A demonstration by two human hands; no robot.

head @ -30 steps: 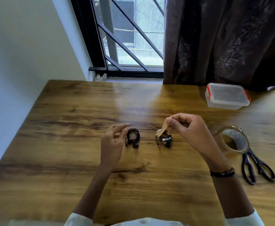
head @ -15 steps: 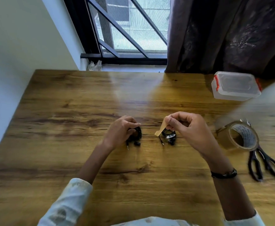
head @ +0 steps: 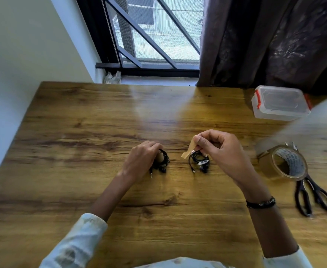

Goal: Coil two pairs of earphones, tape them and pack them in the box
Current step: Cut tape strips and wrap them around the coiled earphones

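Fingers (head: 198, 141) of right hand (head: 222, 151) pinch a tape strip (head: 187, 152) over the already-taped right coil (head: 199, 161) mid-frame, left hand (head: 141, 161) grips the seemingly untaped left coil (head: 163, 161); box (head: 280, 103) upper right shut, packing left.

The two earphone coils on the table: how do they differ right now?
The left coil sits under the left hand, which grips it; the right coil lies just below the right hand. The right coil shows a shiny band of tape across it; I see none on the left coil. The right hand pinches a loose tape strip over the right coil. Both are black, lie on the table, with plugs pointing toward the person.
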